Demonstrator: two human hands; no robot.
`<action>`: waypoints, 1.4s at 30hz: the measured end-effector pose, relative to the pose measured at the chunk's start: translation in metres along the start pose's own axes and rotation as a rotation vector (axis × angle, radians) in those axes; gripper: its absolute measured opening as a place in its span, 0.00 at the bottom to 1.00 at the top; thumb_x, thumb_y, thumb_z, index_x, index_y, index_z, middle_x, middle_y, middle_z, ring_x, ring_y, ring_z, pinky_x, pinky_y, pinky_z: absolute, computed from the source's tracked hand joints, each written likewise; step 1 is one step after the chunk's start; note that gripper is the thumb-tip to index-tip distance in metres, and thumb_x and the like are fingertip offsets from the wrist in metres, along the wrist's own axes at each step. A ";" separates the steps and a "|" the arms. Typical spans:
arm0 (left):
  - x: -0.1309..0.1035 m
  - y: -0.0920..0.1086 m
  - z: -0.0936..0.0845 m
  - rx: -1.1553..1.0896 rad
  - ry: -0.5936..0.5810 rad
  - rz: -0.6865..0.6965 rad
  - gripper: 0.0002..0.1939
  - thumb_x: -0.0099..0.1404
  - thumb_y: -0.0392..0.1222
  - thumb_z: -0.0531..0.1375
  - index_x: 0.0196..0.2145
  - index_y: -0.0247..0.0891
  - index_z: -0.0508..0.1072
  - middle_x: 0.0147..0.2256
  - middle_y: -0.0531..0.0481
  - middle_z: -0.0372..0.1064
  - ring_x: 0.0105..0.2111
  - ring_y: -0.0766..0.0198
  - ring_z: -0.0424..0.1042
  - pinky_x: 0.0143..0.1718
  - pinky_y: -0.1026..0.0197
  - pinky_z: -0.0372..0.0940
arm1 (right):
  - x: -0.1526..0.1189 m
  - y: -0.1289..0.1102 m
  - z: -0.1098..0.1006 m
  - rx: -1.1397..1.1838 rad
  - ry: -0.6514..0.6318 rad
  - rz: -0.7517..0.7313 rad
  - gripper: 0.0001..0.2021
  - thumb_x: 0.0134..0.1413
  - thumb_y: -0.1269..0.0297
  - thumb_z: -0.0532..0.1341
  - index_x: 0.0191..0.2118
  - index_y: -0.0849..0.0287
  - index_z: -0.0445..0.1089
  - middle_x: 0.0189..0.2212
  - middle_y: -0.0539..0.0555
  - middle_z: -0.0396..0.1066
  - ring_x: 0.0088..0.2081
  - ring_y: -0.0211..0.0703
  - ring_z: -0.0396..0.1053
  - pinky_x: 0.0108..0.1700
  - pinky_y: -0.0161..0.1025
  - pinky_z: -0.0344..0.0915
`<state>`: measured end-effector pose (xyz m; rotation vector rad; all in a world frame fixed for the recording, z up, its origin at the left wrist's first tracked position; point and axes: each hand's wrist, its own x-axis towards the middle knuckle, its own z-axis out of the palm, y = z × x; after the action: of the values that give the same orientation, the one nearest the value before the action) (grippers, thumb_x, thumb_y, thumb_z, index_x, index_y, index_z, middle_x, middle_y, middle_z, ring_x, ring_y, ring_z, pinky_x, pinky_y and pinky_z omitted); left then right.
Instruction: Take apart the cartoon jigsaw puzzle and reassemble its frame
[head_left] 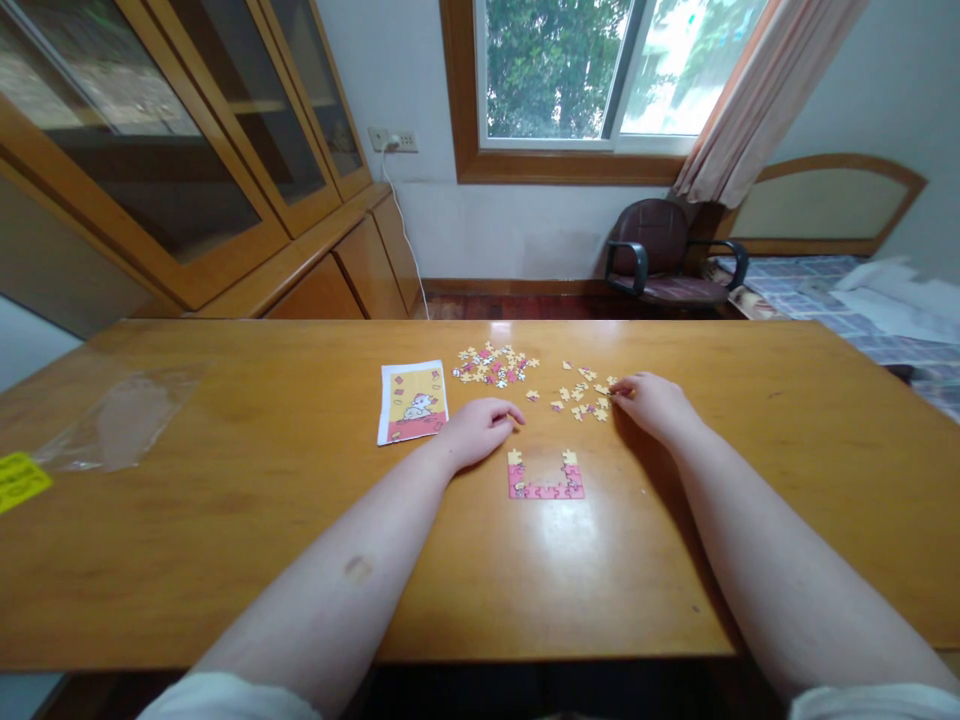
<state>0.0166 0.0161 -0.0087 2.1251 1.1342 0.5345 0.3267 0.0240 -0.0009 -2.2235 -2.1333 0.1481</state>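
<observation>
My right hand point(654, 402) is at the right side of a loose group of yellow puzzle pieces point(580, 392). Its thumb and fingertips are pinched together on a puzzle piece point(602, 389), mostly hidden by the fingers. Palm down, my left hand point(481, 430) rests on the table with its fingers loosely stretched and nothing in them. Close to its wrist lies a picture sheet point(415, 402) with a white animal on yellow and pink. Between my arms sits a joined U-shaped puzzle border point(547, 491), pink below with yellow tips.
A second heap of puzzle pieces point(491, 366) lies farther back on the wooden table point(300, 560). Clear plastic wrapping point(127, 415) and a yellow label point(22, 480) are at the left. Beyond the table stand a glass-fronted cabinet point(292, 215) and an armchair point(652, 235).
</observation>
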 end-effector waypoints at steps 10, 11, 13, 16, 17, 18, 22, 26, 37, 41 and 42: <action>-0.001 0.001 -0.001 -0.001 0.002 -0.016 0.13 0.61 0.37 0.52 0.37 0.40 0.77 0.39 0.51 0.76 0.41 0.60 0.72 0.45 0.58 0.65 | -0.004 -0.002 -0.006 -0.098 -0.038 0.061 0.15 0.56 0.60 0.55 0.42 0.53 0.78 0.44 0.59 0.75 0.44 0.52 0.72 0.42 0.41 0.65; 0.000 0.001 0.000 0.001 0.002 -0.012 0.13 0.61 0.37 0.52 0.37 0.40 0.77 0.39 0.51 0.76 0.41 0.60 0.72 0.45 0.58 0.65 | -0.005 -0.003 -0.006 -0.102 -0.048 0.065 0.15 0.56 0.59 0.55 0.42 0.53 0.78 0.43 0.60 0.76 0.44 0.53 0.72 0.42 0.42 0.65; 0.000 -0.001 0.000 -0.001 0.003 -0.004 0.13 0.61 0.37 0.52 0.37 0.40 0.77 0.39 0.51 0.76 0.41 0.60 0.72 0.45 0.58 0.65 | -0.006 -0.004 -0.007 -0.100 -0.061 0.084 0.15 0.55 0.59 0.56 0.41 0.54 0.78 0.42 0.61 0.76 0.43 0.55 0.73 0.41 0.43 0.65; 0.000 -0.001 0.001 -0.007 0.006 -0.002 0.14 0.61 0.37 0.52 0.37 0.40 0.77 0.39 0.50 0.76 0.41 0.60 0.72 0.47 0.57 0.65 | -0.006 -0.004 -0.005 -0.083 -0.063 0.113 0.13 0.54 0.61 0.57 0.39 0.55 0.79 0.39 0.63 0.76 0.42 0.55 0.73 0.41 0.44 0.66; 0.000 -0.001 0.000 -0.007 0.005 -0.005 0.14 0.61 0.37 0.52 0.37 0.40 0.77 0.39 0.50 0.76 0.41 0.60 0.72 0.47 0.57 0.65 | -0.005 -0.004 -0.004 -0.075 -0.059 0.118 0.13 0.54 0.62 0.57 0.38 0.56 0.79 0.39 0.63 0.77 0.41 0.55 0.73 0.40 0.43 0.66; 0.000 -0.001 0.000 -0.006 0.003 -0.009 0.14 0.61 0.37 0.52 0.37 0.40 0.77 0.39 0.50 0.76 0.41 0.60 0.72 0.47 0.57 0.65 | -0.005 -0.004 -0.003 -0.065 -0.055 0.120 0.13 0.53 0.62 0.57 0.38 0.56 0.79 0.38 0.62 0.77 0.41 0.54 0.74 0.40 0.43 0.66; 0.000 0.000 0.000 -0.002 -0.004 -0.008 0.14 0.61 0.37 0.52 0.37 0.39 0.77 0.38 0.50 0.76 0.41 0.60 0.72 0.46 0.57 0.65 | -0.005 -0.004 -0.001 -0.023 -0.054 0.152 0.11 0.52 0.64 0.58 0.36 0.57 0.78 0.36 0.62 0.77 0.37 0.51 0.74 0.37 0.40 0.65; 0.000 -0.002 0.001 0.001 0.004 -0.003 0.13 0.61 0.37 0.52 0.37 0.39 0.77 0.38 0.50 0.76 0.40 0.60 0.72 0.46 0.58 0.65 | -0.007 -0.009 -0.006 0.050 -0.042 0.174 0.10 0.52 0.63 0.58 0.35 0.58 0.76 0.34 0.60 0.76 0.35 0.50 0.73 0.36 0.40 0.64; 0.000 -0.001 0.004 0.025 -0.002 0.020 0.13 0.62 0.37 0.53 0.37 0.40 0.77 0.38 0.50 0.76 0.39 0.61 0.72 0.44 0.58 0.65 | -0.030 -0.061 -0.001 0.304 -0.053 -0.405 0.05 0.55 0.66 0.60 0.31 0.57 0.73 0.32 0.53 0.74 0.36 0.41 0.69 0.40 0.34 0.62; -0.001 0.004 0.004 0.076 -0.019 0.031 0.13 0.62 0.37 0.53 0.37 0.40 0.77 0.38 0.50 0.76 0.40 0.60 0.72 0.44 0.58 0.65 | -0.026 -0.066 0.012 0.280 0.010 -0.448 0.06 0.56 0.67 0.60 0.33 0.57 0.75 0.33 0.53 0.74 0.37 0.41 0.69 0.42 0.34 0.62; -0.001 0.004 0.004 0.085 -0.022 0.037 0.13 0.62 0.37 0.53 0.37 0.40 0.77 0.39 0.50 0.76 0.40 0.60 0.72 0.44 0.58 0.65 | -0.025 -0.066 0.015 0.273 0.022 -0.455 0.06 0.56 0.68 0.60 0.34 0.57 0.75 0.33 0.53 0.74 0.36 0.40 0.70 0.42 0.34 0.62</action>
<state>0.0208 0.0123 -0.0080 2.2232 1.1258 0.4860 0.2588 0.0018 -0.0076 -1.5478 -2.3716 0.3621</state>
